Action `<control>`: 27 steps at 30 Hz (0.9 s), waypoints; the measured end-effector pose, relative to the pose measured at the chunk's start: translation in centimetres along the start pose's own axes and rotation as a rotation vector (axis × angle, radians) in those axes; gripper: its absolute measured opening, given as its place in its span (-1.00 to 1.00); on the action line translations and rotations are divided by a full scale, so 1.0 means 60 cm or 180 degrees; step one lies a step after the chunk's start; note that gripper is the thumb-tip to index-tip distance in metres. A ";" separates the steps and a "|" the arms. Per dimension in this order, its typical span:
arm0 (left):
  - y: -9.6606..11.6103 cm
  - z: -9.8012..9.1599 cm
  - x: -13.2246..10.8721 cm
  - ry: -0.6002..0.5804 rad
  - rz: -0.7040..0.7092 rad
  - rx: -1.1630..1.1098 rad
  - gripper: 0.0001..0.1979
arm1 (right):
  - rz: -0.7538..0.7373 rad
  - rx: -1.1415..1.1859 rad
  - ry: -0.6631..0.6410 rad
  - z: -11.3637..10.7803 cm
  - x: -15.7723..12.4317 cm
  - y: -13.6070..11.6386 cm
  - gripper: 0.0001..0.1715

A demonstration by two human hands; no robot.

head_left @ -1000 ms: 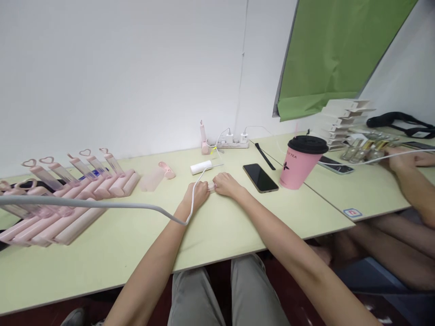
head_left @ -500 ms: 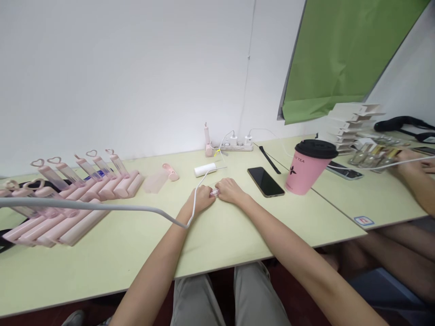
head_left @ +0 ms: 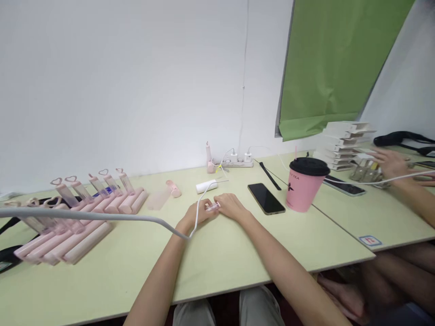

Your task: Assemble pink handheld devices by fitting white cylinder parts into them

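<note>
Both of my hands rest on the pale green table (head_left: pixel 217 262) near its middle, fingers curled. Between them lies a small clear tube with a pink tint (head_left: pixel 213 207); my left hand (head_left: pixel 197 213) grips one end and my right hand (head_left: pixel 231 206) grips the other. A grey cable (head_left: pixel 102 217) runs from the left edge of the view and crosses my left wrist. Behind my hands lie a white cylinder (head_left: pixel 206 186) and a loose pink cap (head_left: pixel 173 189).
Rows of pink tubes with heart tops (head_left: pixel 81 206) fill the table's left. A black phone (head_left: pixel 266 198) and a pink lidded cup (head_left: pixel 304 183) sit to my right. A power strip (head_left: pixel 238 162) is by the wall. Another person's hand (head_left: pixel 390 164) reaches over small bottles at far right.
The view has tipped upward, so everything sits lower in the picture. My hands stay together on the small tube. The other person's hand has moved up over the bottles.
</note>
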State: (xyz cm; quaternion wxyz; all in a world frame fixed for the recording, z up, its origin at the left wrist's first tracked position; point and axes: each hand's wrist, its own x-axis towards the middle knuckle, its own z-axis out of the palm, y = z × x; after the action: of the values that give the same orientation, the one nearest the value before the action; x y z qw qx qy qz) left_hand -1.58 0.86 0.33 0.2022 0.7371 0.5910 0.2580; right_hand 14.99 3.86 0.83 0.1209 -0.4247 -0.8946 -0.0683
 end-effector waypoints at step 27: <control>-0.101 -0.036 0.006 0.1997 0.0214 0.1182 -0.84 | 0.1001 0.1024 0.0845 0.036 0.079 -0.029 -0.30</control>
State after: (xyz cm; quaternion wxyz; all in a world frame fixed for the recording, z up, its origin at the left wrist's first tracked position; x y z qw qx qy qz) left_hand -7.52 2.50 -1.57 -0.1348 0.6652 0.6365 0.3664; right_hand 10.41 6.78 0.02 0.3124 -0.5212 -0.7932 0.0394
